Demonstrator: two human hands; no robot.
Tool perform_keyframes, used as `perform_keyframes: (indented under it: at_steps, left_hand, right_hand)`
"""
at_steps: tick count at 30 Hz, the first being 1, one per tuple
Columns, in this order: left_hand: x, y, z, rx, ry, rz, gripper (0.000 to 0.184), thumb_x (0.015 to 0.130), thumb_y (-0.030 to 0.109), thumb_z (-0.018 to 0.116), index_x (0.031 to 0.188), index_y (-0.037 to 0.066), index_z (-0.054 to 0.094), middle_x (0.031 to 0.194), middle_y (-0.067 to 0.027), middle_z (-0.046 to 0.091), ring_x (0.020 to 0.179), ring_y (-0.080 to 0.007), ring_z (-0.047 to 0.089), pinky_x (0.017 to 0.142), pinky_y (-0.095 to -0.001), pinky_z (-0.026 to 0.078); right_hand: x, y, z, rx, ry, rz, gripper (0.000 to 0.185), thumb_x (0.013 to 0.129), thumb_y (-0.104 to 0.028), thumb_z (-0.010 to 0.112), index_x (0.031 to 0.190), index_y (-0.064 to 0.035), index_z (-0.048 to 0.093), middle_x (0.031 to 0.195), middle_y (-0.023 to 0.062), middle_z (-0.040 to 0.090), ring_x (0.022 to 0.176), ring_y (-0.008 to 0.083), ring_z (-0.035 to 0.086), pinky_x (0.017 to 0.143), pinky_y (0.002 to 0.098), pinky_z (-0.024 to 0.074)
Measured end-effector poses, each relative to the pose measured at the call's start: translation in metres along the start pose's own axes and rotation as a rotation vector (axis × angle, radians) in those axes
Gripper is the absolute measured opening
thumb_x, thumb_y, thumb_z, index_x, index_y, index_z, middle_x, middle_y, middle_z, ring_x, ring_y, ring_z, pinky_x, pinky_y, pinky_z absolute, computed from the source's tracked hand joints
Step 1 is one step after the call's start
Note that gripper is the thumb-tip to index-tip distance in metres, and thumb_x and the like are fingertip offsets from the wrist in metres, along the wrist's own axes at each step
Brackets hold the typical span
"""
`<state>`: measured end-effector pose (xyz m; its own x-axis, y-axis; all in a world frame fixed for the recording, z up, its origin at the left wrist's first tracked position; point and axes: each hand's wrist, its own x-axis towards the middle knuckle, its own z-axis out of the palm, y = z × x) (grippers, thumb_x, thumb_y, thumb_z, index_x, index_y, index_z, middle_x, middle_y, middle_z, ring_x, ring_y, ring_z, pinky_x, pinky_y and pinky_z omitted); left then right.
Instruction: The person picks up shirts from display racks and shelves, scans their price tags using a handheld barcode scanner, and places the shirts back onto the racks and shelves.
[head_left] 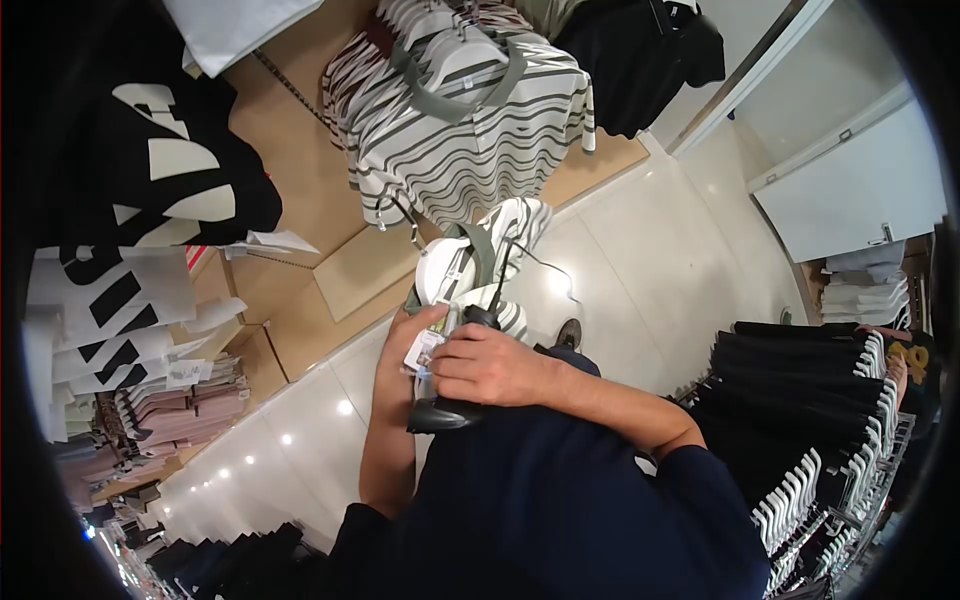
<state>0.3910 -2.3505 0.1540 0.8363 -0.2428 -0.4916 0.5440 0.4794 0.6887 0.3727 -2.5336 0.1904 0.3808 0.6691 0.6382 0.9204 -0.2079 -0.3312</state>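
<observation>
Close to my body, my left hand (403, 335) is closed at a white printed tag (423, 350), its thumb by the collar of a striped shirt (520, 222). The shirt has a grey-green collar and hangs on a white hanger (438, 268). My right hand (490, 366) is closed beside the tag, fingers curled around a black handheld device (447, 415). A thin antenna-like rod and a dark knob rise above that hand; how they join the device is hidden. Both hands nearly touch, and my right fingers cover part of the tag.
Ahead hangs a rack of striped shirts (470, 130), with black shirts (640, 60) beside it. Black garments on white hangers (790, 400) fill the right. Folded clothes (190, 405) and printed shirts (180, 160) are at left. White cabinet (860, 180) stands far right, above the tiled floor (640, 260).
</observation>
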Motion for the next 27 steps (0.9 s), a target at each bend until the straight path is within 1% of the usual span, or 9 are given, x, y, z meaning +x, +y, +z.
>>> perform_keyframes:
  at_steps: [5,6,9,12,15,16,20,25,27]
  left_hand:
    - [0.025,0.005,-0.038,0.133,0.038,0.197,0.043,0.088,0.009,0.070,0.127,-0.001,0.057,0.107,-0.0087,0.067,0.091,-0.0162,0.067,0.076,-0.0287,0.055]
    - [0.027,0.006,-0.042,0.135,0.069,0.303,0.038,0.091,0.011,0.068,0.125,-0.001,0.058,0.104,-0.0063,0.066,0.087,-0.0134,0.065,0.074,-0.0274,0.053]
    - [0.020,0.019,-0.038,0.211,0.234,0.506,0.032,0.095,0.013,0.066,0.122,-0.001,0.059,0.105,-0.0061,0.066,0.088,-0.0112,0.063,0.075,-0.0266,0.052]
    - [0.022,0.018,-0.032,0.359,0.361,0.692,0.030,0.098,0.015,0.064,0.120,-0.004,0.059,0.105,-0.0069,0.066,0.094,-0.0129,0.061,0.083,-0.0276,0.049]
    - [0.027,0.010,-0.025,0.495,0.416,0.835,0.034,0.098,0.015,0.064,0.124,-0.007,0.056,0.111,-0.0103,0.064,0.102,-0.0170,0.060,0.091,-0.0303,0.046]
    - [0.029,0.004,-0.024,0.502,0.428,0.858,0.037,0.098,0.015,0.064,0.126,-0.007,0.055,0.115,-0.0111,0.064,0.104,-0.0171,0.059,0.094,-0.0302,0.046]
    - [0.033,-0.015,-0.027,0.572,0.553,0.815,0.041,0.098,0.016,0.063,0.129,-0.009,0.053,0.125,-0.0153,0.061,0.111,-0.0199,0.058,0.099,-0.0321,0.043]
    - [0.057,-0.025,-0.064,0.467,0.449,0.855,0.037,0.095,0.012,0.066,0.123,-0.010,0.056,0.118,-0.0178,0.064,0.107,-0.0239,0.061,0.095,-0.0357,0.046]
    - [0.047,-0.003,-0.083,0.731,0.412,0.745,0.041,0.093,0.015,0.069,0.124,-0.008,0.055,0.117,-0.0189,0.065,0.108,-0.0264,0.062,0.095,-0.0355,0.046]
  right_hand:
    - [-0.015,0.002,0.000,0.063,0.021,0.275,0.025,0.078,-0.018,0.062,0.099,-0.0042,0.063,0.101,0.0098,0.065,0.103,0.0272,0.064,0.088,0.0379,0.0494]
    - [-0.025,0.002,-0.003,0.123,0.083,0.391,0.040,0.073,-0.024,0.071,0.105,-0.0017,0.064,0.106,0.0149,0.065,0.103,0.0337,0.064,0.086,0.0411,0.0513]
    - [-0.052,-0.017,-0.001,0.666,0.277,1.127,0.038,0.077,-0.010,0.079,0.109,0.0028,0.062,0.096,0.0080,0.069,0.081,0.0197,0.067,0.074,0.0321,0.0534]
    - [-0.057,-0.018,-0.013,0.925,0.098,1.472,0.042,0.082,-0.015,0.079,0.116,0.0016,0.062,0.114,0.0106,0.069,0.102,0.0146,0.064,0.088,0.0325,0.0505]
    - [-0.042,-0.015,-0.009,0.876,0.056,1.277,0.045,0.082,-0.016,0.080,0.118,0.0015,0.061,0.107,0.0087,0.071,0.094,0.0146,0.066,0.085,0.0295,0.0517]
    - [-0.035,-0.013,-0.009,0.891,0.044,1.224,0.042,0.083,-0.016,0.078,0.117,0.0009,0.060,0.099,0.0067,0.072,0.080,0.0113,0.065,0.075,0.0268,0.0519]
    - [-0.041,0.017,0.006,0.948,-0.104,1.285,0.030,0.088,-0.020,0.073,0.106,-0.0004,0.060,0.076,0.0031,0.061,0.058,0.0097,0.051,0.056,0.0278,0.0435]
    - [-0.042,0.037,-0.005,0.953,0.096,1.326,0.032,0.091,-0.028,0.072,0.102,-0.0011,0.059,0.063,0.0005,0.054,0.054,0.0096,0.050,0.052,0.0285,0.0418]
    - [-0.057,0.058,-0.004,0.886,0.094,1.330,0.032,0.090,-0.029,0.072,0.102,-0.0015,0.059,0.066,0.0001,0.054,0.054,0.0094,0.050,0.052,0.0282,0.0424]
